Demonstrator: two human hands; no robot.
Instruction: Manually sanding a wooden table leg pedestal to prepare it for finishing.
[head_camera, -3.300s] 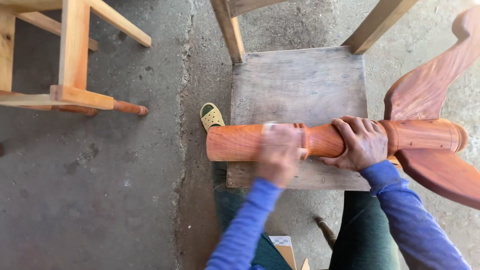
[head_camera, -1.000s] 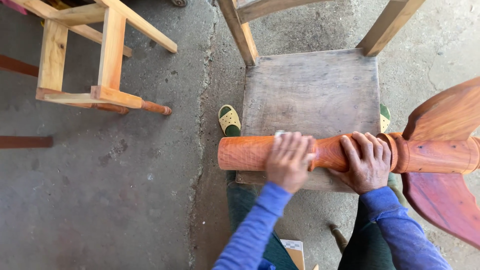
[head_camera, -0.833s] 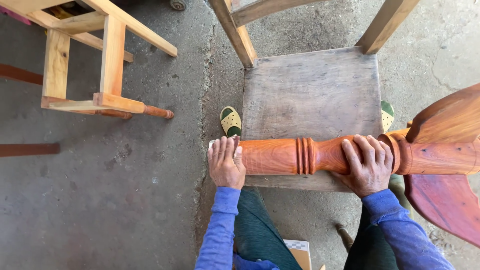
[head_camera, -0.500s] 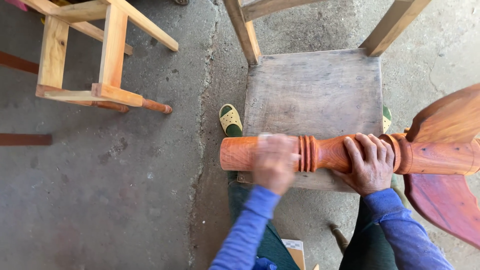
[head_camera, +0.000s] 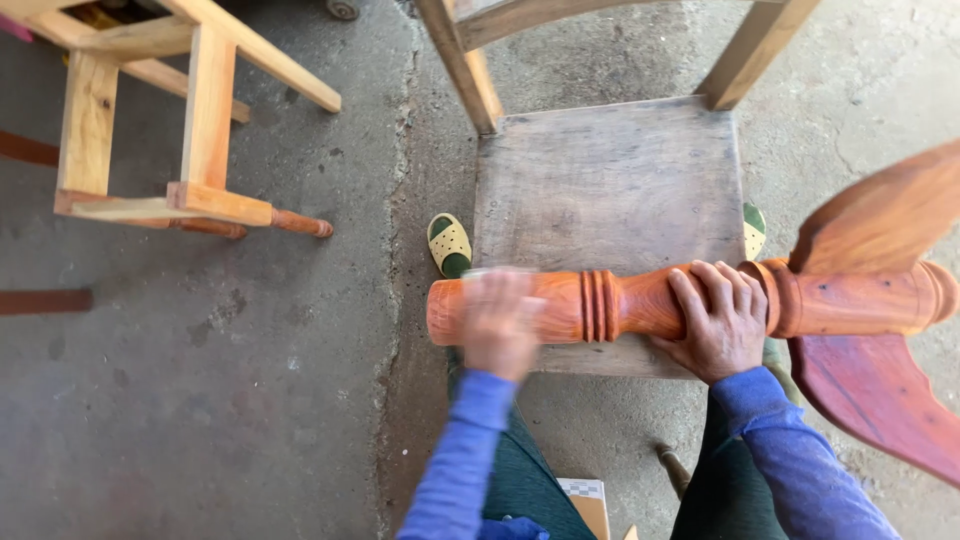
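Grey concrete floor (head_camera: 200, 400) fills most of what I see, rough and cracked, with a pale wooden frame (head_camera: 190, 130) standing on it at upper left. Next in size is a worn wooden chair (head_camera: 610, 180), its bare seat facing up directly below me. Across the near edge of that seat lies a turned reddish-orange wooden post (head_camera: 620, 305), running left to right, with carved rings near its middle and broad wing-shaped wooden pieces (head_camera: 880, 390) joined at its right end. My right hand (head_camera: 715, 320) is wrapped over the post just right of the rings, fingers curled around it in a firm grasp. My left hand (head_camera: 500, 325) sits on the post's left part, blurred with motion; I cannot tell whether it grips or only presses flat. Blue sleeves cover both arms. Smallest, a green and cream sandal (head_camera: 450, 245) shows beside the seat's left edge.
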